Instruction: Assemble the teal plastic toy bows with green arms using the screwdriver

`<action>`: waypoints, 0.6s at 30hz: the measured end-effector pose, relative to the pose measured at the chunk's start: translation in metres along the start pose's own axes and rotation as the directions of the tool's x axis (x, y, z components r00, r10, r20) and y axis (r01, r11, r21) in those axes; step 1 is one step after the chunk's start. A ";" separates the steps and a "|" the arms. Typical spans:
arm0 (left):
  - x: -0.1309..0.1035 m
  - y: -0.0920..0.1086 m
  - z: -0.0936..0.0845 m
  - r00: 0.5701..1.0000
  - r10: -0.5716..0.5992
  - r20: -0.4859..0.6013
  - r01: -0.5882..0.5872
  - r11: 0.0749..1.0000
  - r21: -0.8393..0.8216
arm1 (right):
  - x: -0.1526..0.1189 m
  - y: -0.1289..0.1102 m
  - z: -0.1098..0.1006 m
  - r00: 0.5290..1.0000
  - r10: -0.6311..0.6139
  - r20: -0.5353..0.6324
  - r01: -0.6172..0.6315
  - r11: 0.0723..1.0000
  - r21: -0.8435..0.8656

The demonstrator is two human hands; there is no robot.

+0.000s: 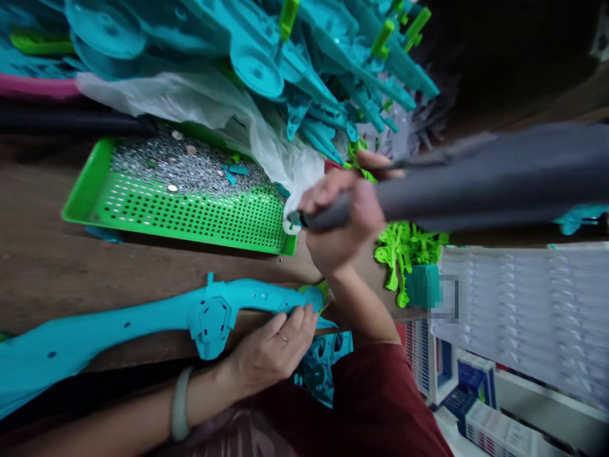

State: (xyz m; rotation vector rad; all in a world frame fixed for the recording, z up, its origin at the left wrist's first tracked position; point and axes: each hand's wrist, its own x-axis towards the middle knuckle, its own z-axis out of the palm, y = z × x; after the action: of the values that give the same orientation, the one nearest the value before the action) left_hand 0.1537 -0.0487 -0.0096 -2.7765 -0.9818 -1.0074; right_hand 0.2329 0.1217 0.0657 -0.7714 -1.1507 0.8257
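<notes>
A long teal plastic toy part (pixel 166 311) lies across the front of the work surface, with a faceted bulge near its middle. My left hand (pixel 276 343), with a ring and a pale bangle, grips its right end, thumb and fingers pressed together. A small yellow-green piece (pixel 325 295) shows at that end. My right hand (pixel 349 216) is wrapped around a dark grey electric screwdriver (pixel 451 181), slightly blurred. Its tip points left, by the right end of a green perforated tray (pixel 190 219). Small silver screws (pixel 190 165) fill the tray's back part, with a few teal scraps among them.
Stacked teal parts (pixel 257 57) with lime pegs crowd the back, over a white plastic bag (pixel 190 95). Lime green pieces (pixel 404 254) lie to the right, near clear moulded trays (pixel 518 304) and printed boxes (pixel 499 425). A black bar (pixel 71 120) extends in from the left.
</notes>
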 end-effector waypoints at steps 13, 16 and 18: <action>-0.006 0.000 0.003 0.997 0.003 -0.083 -0.014 0.991 -0.132 | -0.101 -0.041 -0.056 0.939 0.184 0.292 -0.152 0.980 -0.127; -0.006 0.001 0.002 0.995 -0.023 -0.099 0.007 0.986 -0.164 | -0.099 -0.043 -0.054 0.927 0.147 0.345 -0.112 0.986 -0.120; -0.005 0.002 -0.002 0.996 -0.048 -0.080 0.031 0.980 -0.199 | -0.095 -0.058 -0.055 0.923 0.197 0.331 -0.152 0.976 -0.159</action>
State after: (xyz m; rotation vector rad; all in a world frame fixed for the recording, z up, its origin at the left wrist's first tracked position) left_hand 0.1506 -0.0533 -0.0107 -2.8505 -0.9804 -1.2832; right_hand 0.2761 0.0062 0.0591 -0.8692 -1.4749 1.0736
